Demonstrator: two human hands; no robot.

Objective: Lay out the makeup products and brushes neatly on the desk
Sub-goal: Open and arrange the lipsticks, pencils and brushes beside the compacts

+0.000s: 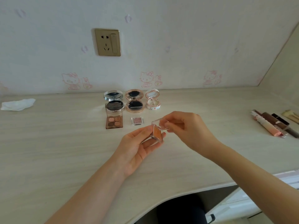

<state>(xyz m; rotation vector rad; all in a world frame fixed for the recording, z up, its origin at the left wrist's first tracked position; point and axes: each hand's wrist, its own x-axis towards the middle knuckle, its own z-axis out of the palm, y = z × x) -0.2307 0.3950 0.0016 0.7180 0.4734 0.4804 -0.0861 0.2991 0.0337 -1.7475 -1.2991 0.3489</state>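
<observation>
Desk (pixel 48 143) — pale woodgrain (cartoon wallpaper (pixel 194 38))

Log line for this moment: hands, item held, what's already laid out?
left hand holds orange eyeshadow pan | right hand pinches its clear lid, open | three open compacts, quad palette, pink pan laid out

We note a crumpled white tissue (pixel 17 104) lying at the far left of the surface (pixel 64 151), near the wall. On the wall (pixel 178 38), pale wallpaper with faint pink cartoon cat prints (pixel 146 79) in a row just above the surface. A gold-coloured socket plate (pixel 107 42) with a rocker switch sits higher up. Something dark (pixel 181 209) shows below the surface's curved front edge; we cannot tell what it is.
</observation>
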